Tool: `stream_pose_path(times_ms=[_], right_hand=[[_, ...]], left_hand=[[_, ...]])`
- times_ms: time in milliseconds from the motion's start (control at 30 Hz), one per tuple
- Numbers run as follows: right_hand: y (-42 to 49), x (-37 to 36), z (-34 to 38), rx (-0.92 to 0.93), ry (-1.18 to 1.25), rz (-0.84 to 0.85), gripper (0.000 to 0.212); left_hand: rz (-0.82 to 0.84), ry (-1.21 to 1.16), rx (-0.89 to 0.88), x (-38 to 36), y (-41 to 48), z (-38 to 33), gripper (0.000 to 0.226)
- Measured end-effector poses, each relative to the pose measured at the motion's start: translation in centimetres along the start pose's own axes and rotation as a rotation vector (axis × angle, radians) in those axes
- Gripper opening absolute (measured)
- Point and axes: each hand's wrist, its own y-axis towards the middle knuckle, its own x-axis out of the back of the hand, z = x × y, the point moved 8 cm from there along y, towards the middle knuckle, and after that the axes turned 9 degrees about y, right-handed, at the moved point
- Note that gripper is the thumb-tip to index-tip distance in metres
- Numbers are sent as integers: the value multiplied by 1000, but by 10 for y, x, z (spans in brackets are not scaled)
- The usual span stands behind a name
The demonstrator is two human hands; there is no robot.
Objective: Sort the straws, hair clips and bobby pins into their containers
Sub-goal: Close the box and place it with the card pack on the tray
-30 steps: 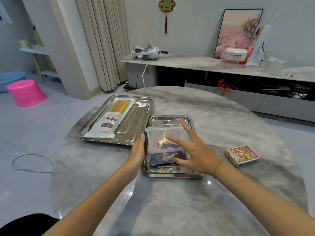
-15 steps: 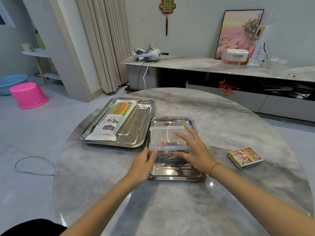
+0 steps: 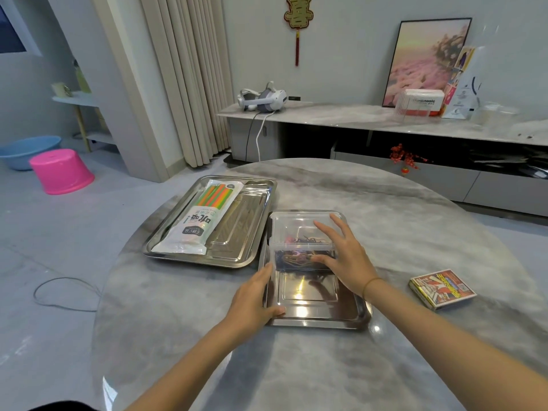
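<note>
Right hand (image 3: 347, 259): fingers spread and near straight across the lid of a clear plastic box (image 3: 293, 226), thumb against its near wall. Nothing pinched. A thin band (image 3: 369, 284) circles the wrist.

Left hand (image 3: 252, 301): fingers straight along the outer left edge of the small steel tray (image 3: 323, 320), thumb laid over the rim at the near left corner. Cannot tell whether the rim is actually squeezed.

Box: rectangular, rounded corners, transparent walls, lid on. It sits on the far half of the small tray. Inside is a dark tangle of small hair pieces (image 3: 296, 258) with one reddish-pink bit. Clips and bobby pins cannot be told apart through the plastic.

Small tray: polished stainless steel, rectangular, shallow raised rim, mirror-like floor. The near half is bare and reflects the right hand.

Large steel tray (image 3: 237, 259): same finish and longer, set just left of the small tray and angled away. It holds one sealed pack of straws (image 3: 201, 221), a white printed wrapper with orange and green straws showing through a clear window at the far end.

Both trays rest on a round grey marble-pattern table (image 3: 296, 366) with a glossy surface. A small printed card box (image 3: 441, 289) lies well to the right.
</note>
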Motion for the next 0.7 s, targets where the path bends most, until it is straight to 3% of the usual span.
stream_pose_path(times_ms=[133, 267, 367, 567, 667, 700], right_hand=[[10, -2, -6, 2, -22, -38, 67], [6, -9, -17, -16, 14, -43, 96], [6, -9, -18, -26, -8, -73, 102], [14, -3, -20, -41, -60, -1, 93], [7, 8, -14, 44, -129, 36, 73], [3, 12, -13, 78, -149, 45, 67]], left_hand=[[18, 101, -14, -2, 5, 0, 89], [24, 190, -54, -3, 5, -7, 77], [22, 216, -66, -7, 5, -6, 71], [-29, 258, -122, -4, 2, -12, 55], [-106, 389, -216, 0, -3, -23, 39], [-95, 401, -221, -2, -4, -24, 45]])
